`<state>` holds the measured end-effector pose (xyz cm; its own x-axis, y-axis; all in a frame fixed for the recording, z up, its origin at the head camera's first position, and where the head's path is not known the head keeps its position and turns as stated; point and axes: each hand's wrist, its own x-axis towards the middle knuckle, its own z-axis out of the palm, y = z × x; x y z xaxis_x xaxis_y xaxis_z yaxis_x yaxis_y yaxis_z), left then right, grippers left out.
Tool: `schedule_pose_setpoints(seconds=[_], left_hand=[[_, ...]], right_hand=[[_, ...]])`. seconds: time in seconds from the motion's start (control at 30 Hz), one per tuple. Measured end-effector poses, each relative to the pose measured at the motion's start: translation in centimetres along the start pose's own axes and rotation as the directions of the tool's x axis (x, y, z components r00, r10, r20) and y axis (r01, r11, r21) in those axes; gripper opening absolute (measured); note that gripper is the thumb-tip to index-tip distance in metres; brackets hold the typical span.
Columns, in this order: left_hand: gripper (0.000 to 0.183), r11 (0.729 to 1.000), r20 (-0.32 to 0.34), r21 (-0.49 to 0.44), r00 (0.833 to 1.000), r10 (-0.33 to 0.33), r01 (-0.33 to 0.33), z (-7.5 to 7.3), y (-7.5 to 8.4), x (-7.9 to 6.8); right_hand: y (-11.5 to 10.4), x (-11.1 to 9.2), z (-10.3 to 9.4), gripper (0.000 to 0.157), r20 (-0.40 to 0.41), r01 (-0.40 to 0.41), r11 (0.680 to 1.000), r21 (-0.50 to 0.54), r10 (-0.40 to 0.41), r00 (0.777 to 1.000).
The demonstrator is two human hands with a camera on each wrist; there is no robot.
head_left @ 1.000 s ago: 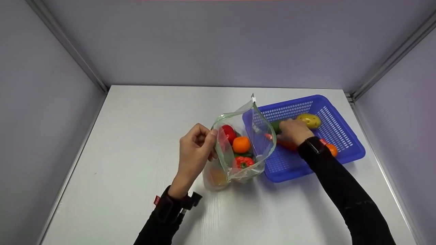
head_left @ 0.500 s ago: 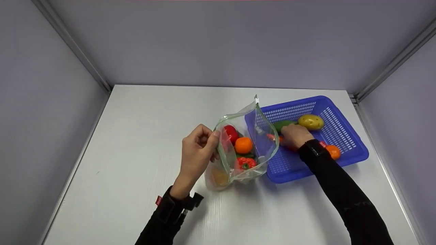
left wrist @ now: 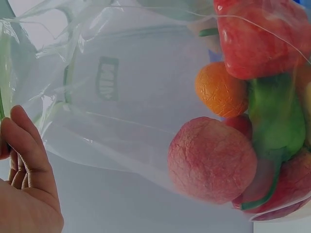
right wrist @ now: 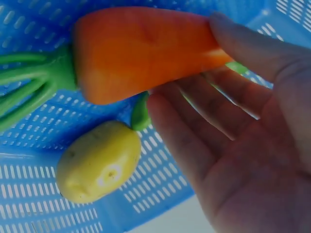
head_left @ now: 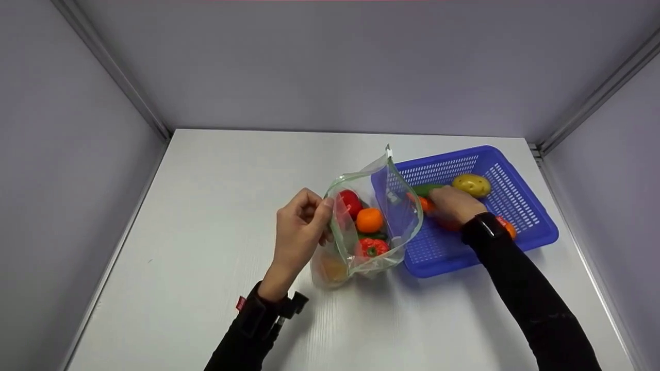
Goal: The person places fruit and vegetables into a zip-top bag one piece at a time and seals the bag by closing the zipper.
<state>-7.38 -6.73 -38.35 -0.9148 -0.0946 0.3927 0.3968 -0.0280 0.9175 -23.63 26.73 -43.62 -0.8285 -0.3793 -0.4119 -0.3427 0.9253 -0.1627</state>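
Note:
My left hand (head_left: pixel 298 229) pinches the green-edged rim of a clear zip bag (head_left: pixel 379 167) between thumb and fingers. The bag's mouth gapes upward. Inside lie a red round fruit (head_left: pixel 350 203), an orange (head_left: pixel 369 220), a red bell pepper (head_left: pixel 372 248) and a green pepper (left wrist: pixel 277 116). Over in the blue basket (head_left: pixel 536 239), my right hand (head_left: pixel 456 203) grips a carrot (right wrist: pixel 146 51) near its narrow end, thumb on one side and fingers on the other. The carrot's leafy green top points away from the palm. A potato (head_left: pixel 471 185) lies just beyond that hand.
Behind the right fingers a green cucumber-like vegetable (head_left: pixel 427 189) shows in the basket. An orange fruit (head_left: pixel 508 226) sits there partly behind the right wrist, and something red is half hidden under the hand. The bag overlaps the basket's left end on the white table (head_left: pixel 206 206).
My right hand has shifted slightly right within the basket, and more of the orange carrot shows by its fingers. The left hand stays on the bag rim.

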Motion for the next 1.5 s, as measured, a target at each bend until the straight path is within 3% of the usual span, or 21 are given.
schedule_pose_setpoints(seconds=[0.2, 0.37, 0.53, 0.67, 0.77, 0.87, 0.97, 1.2, 1.3, 1.4, 1.5], left_hand=[[0.02, 1.0, 0.003, 0.002, 1.0, -0.001, 0.0, 0.0, 0.0, 0.0], [0.019, 1.0, 0.009, 0.007, 1.0, 0.014, -0.014, -0.1, 0.0, -0.1], [0.019, 1.0, 0.001, 0.014, 1.0, 0.017, -0.017, -0.2, -0.2, -0.1], [0.02, 1.0, 0.002, 0.015, 1.0, 0.013, -0.013, -0.3, -0.3, -0.1], [0.02, 1.0, 0.003, 0.02, 1.0, 0.014, -0.014, -0.3, -0.3, -0.1], [0.02, 1.0, 0.0, 0.022, 1.0, 0.015, -0.015, -0.2, -0.4, 0.0], [0.019, 1.0, 0.002, 0.019, 1.0, 0.017, -0.017, -0.2, -0.4, 0.1], [0.017, 1.0, 0.005, 0.011, 1.0, 0.024, -0.024, -0.1, -0.5, 0.4], [0.018, 1.0, 0.007, 0.014, 1.0, 0.02, -0.02, 0.0, -0.5, 0.5], [0.018, 1.0, 0.009, 0.019, 1.0, 0.012, -0.012, 0.0, -0.4, 0.5], [0.018, 1.0, 0.01, 0.023, 1.0, 0.007, -0.008, 0.0, -0.3, 0.6]], right_hand=[[0.2, -1.5, -1.0, 0.031, -0.044, 0.006, 0.991, 0.137, 0.0, 0.999], [0.0, -3.9, -2.5, 0.038, -0.127, 0.108, 0.978, 0.178, -0.086, 0.988], [-0.3, -6.4, -3.8, 0.035, -0.281, 0.241, 0.95, 0.199, -0.18, 0.943], [-0.8, -8.0, -4.2, 0.039, -0.357, 0.298, 0.923, 0.245, -0.2, 0.913], [-1.4, -8.9, -4.1, 0.041, -0.44, 0.357, 0.901, 0.248, -0.224, 0.87], [-2.1, -9.7, -4.0, 0.043, -0.556, 0.429, 0.882, 0.193, -0.262, 0.789], [-2.7, -10.5, -4.0, 0.048, -0.67, 0.49, 0.862, 0.127, -0.289, 0.684], [-4.2, -12.6, -4.9, 0.043, -0.853, 0.587, 0.81, -0.016, -0.317, 0.414], [-5.4, -13.4, -5.6, 0.055, -0.906, 0.607, 0.79, -0.088, -0.317, 0.281], [-7.1, -14.2, -6.2, 0.056, -0.938, 0.615, 0.774, -0.151, -0.308, 0.157], [-8.9, -14.8, -6.6, 0.051, -0.959, 0.629, 0.757, -0.177, -0.275, 0.061]])
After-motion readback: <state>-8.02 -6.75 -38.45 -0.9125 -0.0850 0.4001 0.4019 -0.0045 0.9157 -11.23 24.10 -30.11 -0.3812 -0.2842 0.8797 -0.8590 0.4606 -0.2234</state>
